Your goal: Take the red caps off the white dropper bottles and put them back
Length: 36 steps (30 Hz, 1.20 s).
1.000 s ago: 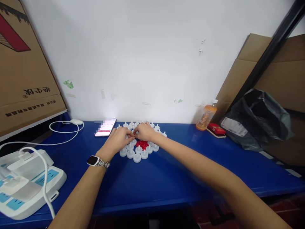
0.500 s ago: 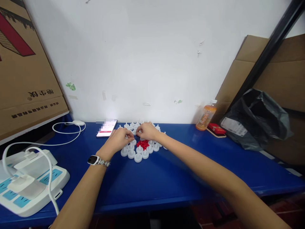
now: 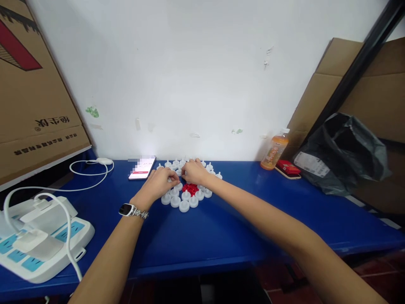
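Note:
Many white plastic nozzle caps (image 3: pixel 184 206) with pointed spouts stand close together on the blue table, ringed around a pile of small red pieces (image 3: pixel 190 189). At the ring's left side my left hand (image 3: pixel 160 181) is bent low among the caps, thumb and fingers pinched. Opposite it, my right hand (image 3: pixel 194 172) reaches over the rear caps, just behind the red pile, its fingers curled together and pointing left. Whatever lies between the fingertips of either hand is too small or hidden to make out. A watch (image 3: pixel 127 209) is on my left wrist.
A lit phone (image 3: pixel 142 168) lies left of the caps. A white power strip (image 3: pixel 47 240) with plugs and cables is at the near left. On the right are an orange drink bottle (image 3: pixel 274 151), a red box (image 3: pixel 287 167) and a grey plastic bag (image 3: pixel 341 156). Cardboard (image 3: pixel 41 97) stands left.
The view has tilted slightly. Both hands stay over the same caps, with only small finger movements; the left fingers are curled a little more.

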Available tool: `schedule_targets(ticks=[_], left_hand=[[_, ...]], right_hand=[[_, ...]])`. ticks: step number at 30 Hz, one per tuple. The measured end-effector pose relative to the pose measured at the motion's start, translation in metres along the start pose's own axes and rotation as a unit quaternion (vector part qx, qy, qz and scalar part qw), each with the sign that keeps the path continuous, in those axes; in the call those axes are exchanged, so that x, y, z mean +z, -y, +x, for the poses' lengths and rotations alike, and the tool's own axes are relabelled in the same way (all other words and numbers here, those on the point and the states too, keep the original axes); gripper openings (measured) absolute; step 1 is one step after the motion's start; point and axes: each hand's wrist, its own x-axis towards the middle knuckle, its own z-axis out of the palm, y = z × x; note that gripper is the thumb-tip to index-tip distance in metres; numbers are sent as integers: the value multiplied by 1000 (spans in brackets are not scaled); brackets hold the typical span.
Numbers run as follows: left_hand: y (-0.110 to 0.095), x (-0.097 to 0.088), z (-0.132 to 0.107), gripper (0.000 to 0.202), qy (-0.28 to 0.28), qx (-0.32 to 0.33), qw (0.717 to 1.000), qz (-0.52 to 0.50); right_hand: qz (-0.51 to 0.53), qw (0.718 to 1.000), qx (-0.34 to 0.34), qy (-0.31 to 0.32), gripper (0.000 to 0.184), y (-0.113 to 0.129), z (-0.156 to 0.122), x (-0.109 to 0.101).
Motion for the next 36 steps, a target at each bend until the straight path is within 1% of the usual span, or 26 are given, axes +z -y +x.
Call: schedule_targets(ticks=[4, 7, 9, 11, 13, 15, 18, 20, 22, 25, 28, 31, 33, 36], left_hand=[[-1, 0, 0, 20, -2, 4, 1000, 3], [-2, 2, 0, 19, -7, 4, 1000, 1], [-2, 3, 0, 19, -7, 6, 1000, -1], [-4, 4, 0, 20, -6, 11, 1000, 1], [-6, 5, 0, 21, -5, 16, 1000, 8], [-9, 7, 0, 21, -11, 20, 1000, 15], [-11, 9, 1, 22, -23, 26, 999, 21], [-11, 10, 1, 22, -27, 29, 999, 20], [-10, 11, 1, 22, -28, 29, 999, 17], [-9, 12, 1, 23, -32, 27, 999, 15], [-9, 13, 2, 22, -42, 23, 999, 20], [-8, 14, 2, 20, -50, 21, 998, 23], [-7, 14, 2, 24, -63, 16, 998, 13], [-8, 13, -1, 32, -94, 16, 995, -16]], right_hand=[[24, 1000, -2, -1, 17, -5, -2, 0], [95, 995, 10, -30, 19, -8, -9, -7], [155, 987, 21, -38, 21, -9, -18, -15], [202, 979, 22, -24, 20, -10, -30, -23], [223, 975, 10, -4, 18, -11, -44, -28], [235, 972, 3, -4, 18, -13, -55, -29], [255, 966, 16, -35, 24, -16, -66, -23], [248, 966, 37, -65, 25, -18, -69, -17], [218, 970, 61, -93, 23, -20, -68, -12], [176, 975, 85, -106, 27, -22, -62, -6], [151, 981, 77, -95, 22, -21, -57, -2], [133, 984, 60, -100, 20, -21, -56, -2], [139, 982, 61, -113, 22, -21, -59, -2], [163, 972, 74, -150, 24, -23, -71, -5]])
